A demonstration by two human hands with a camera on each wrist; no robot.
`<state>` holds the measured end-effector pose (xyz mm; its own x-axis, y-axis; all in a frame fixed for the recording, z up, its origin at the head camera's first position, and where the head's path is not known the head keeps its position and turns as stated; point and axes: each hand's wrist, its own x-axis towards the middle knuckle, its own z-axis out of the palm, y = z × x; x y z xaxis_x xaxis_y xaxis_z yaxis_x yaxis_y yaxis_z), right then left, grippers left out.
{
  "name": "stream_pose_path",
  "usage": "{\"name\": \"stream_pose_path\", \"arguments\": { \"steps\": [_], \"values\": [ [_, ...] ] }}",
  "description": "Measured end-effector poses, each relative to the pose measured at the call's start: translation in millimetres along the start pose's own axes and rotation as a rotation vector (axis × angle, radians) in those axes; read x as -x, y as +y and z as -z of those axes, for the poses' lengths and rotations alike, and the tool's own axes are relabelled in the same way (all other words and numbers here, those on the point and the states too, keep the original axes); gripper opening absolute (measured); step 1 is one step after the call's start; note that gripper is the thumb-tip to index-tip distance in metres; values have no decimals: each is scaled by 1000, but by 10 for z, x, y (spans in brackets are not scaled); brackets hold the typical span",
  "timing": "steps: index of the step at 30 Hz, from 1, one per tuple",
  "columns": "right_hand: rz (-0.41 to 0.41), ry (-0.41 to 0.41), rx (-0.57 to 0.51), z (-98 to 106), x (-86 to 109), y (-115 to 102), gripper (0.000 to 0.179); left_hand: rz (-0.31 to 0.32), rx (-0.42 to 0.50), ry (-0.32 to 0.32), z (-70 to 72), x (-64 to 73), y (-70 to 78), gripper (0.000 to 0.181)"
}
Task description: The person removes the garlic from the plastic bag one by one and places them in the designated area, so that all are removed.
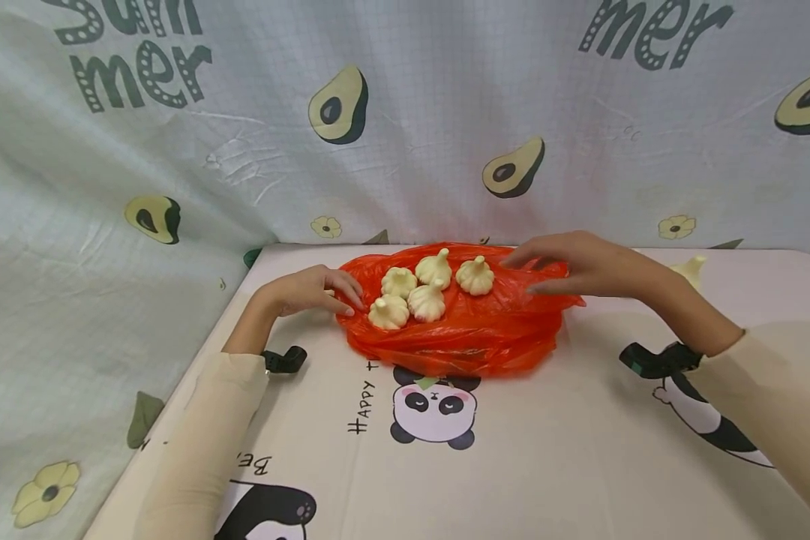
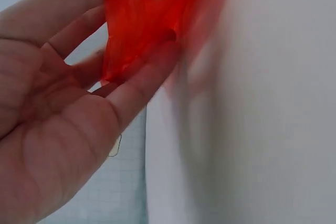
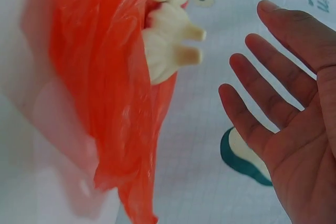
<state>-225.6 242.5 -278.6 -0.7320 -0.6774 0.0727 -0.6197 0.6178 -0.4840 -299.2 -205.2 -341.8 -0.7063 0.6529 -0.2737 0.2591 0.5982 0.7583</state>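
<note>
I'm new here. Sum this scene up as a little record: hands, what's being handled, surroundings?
Main item: crumpled red plastic bag
With it: five garlic bulbs, four clustered, one slightly to the right
Left hand: touches the bag's left edge; firmness of hold unclear
Right hand: fingers spread, near the bag's right side
Behind right forearm: pale piece, mostly hidden
Table: pale, panda prints
Backdrop: cloth with avocados

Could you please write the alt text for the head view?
Five garlic bulbs nestle in the folds of a red plastic bag on a light table with panda prints. The person's left hand touches the bag's left side; the right hand, fingers extended, is near its right side. Another pale bulb is partly hidden behind the right forearm.
</note>
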Motion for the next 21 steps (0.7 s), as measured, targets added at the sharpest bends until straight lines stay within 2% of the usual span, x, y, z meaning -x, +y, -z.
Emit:
{"name": "stream_pose_path", "arguments": {
  "steps": [4, 9, 13, 21],
  "values": [
    [53, -17, 23, -14, -101, -43, 41, -67, -65, 75, -16, 34, 40, 13],
    [111, -40, 31, -34, -245, -85, 42, -87, -101, 163, -61, 95, 64, 9],
    [112, -70, 5, -76, -358, -135, 42, -101, -111, 211, -110, 116, 54, 7],
    [107, -102, -49, -198, -567, -194, 42, -179, -115, 281, -162, 118, 71, 7]
  ]
}}
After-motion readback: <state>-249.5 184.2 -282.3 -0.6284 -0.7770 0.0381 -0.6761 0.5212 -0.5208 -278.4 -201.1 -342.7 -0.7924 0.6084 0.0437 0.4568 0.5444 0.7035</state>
